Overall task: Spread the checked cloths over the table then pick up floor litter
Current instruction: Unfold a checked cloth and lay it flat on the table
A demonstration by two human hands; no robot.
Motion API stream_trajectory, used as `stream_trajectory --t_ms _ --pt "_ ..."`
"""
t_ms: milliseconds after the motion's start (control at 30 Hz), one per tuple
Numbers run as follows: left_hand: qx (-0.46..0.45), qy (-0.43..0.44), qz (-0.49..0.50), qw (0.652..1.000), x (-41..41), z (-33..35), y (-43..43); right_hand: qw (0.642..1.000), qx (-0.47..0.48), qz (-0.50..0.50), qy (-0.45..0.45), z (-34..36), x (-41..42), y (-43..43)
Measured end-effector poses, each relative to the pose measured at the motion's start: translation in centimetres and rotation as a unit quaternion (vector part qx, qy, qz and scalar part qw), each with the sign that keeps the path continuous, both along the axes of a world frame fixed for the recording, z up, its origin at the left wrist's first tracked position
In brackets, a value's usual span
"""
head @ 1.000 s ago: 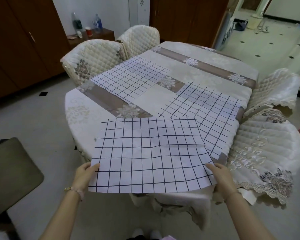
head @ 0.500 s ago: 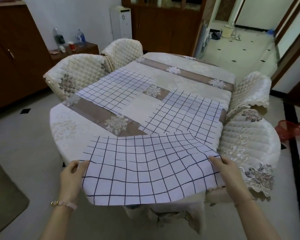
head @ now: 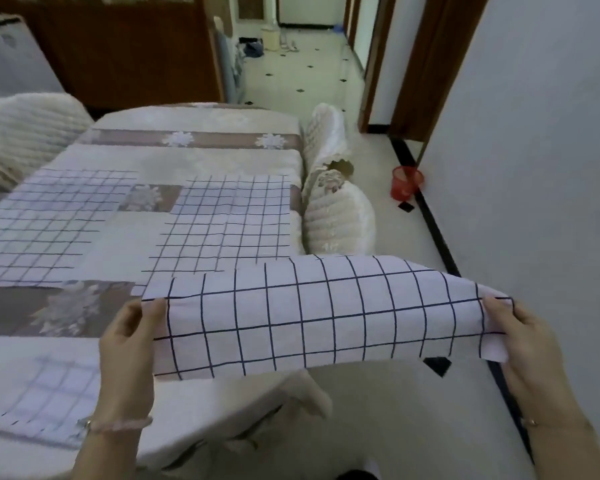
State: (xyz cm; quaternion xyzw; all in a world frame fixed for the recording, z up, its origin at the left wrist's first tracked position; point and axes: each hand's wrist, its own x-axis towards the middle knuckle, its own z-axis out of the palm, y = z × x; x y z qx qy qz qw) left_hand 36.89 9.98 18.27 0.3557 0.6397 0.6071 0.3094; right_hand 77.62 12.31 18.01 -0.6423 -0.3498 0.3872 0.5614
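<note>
A: While you hold that sheet up, what lies on your left?

B: Far left, a cream quilted chair cover (head: 25, 129) stands against the table's long side. The table under its cream floral tablecloth with brown bands (head: 222, 164) carries a flat white cloth with a dark grid (head: 42, 230) on its left part. Nearer you, by your left forearm, a smaller folded checked cloth (head: 49, 403) lies blurred at the table's near edge.

A: And your hands?

B: Your left hand (head: 127, 344), a pink bead bracelet (head: 118, 424) on its wrist, has thumb and fingers curled round the left edge of the white checked cloth you are holding (head: 309, 317). That cloth hangs stretched in the air and bows a little. Its left part is above the table's near right corner, and its right part is out past the table edge, over the pale floor. Your right hand (head: 523, 344) grips the bunched right edge, fingers curled round it.

A: What stands in the way beyond it?

B: Behind it, a second flat checked cloth (head: 229, 223) covers the table's right-middle, and the held cloth hides its near edge from you. Just right of the table, a near cream quilted chair (head: 340, 220) is tucked against its side, just past the held cloth's top edge, with a far cream quilted chair (head: 324, 133) behind. Further right, a red mesh basket (head: 406, 181) stands on the floor near the grey wall (head: 551, 168). A black diamond floor tile (head: 437, 365) shows below the cloth's lower edge.
</note>
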Motion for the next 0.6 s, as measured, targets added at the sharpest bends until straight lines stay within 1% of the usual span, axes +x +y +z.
stream_trajectory --t_ms 67,200,367,500,600 --pt "0.004 0.005 -0.043 0.999 3.8 0.3 1.6 0.999 -0.02 -0.044 -0.003 -1.2 3.8 -1.8" --pt "-0.014 -0.012 -0.123 0.992 12.9 0.0 3.4 0.99 -0.074 -0.119 0.001 -4.5 11.1 -4.7" --pt "-0.03 -0.021 -0.187 0.982 26.2 -0.8 4.9 0.971 -0.147 -0.189 -0.001 -7.4 20.8 -7.8" --pt "-0.061 -0.015 -0.26 0.964 34.8 -2.3 6.7 0.957 -0.165 -0.239 -0.01 -7.8 28.1 -8.5" --pt "-0.084 0.003 -0.286 0.954 39.3 -3.6 8.5 0.952 -0.176 -0.249 -0.012 -8.3 31.4 -7.9"
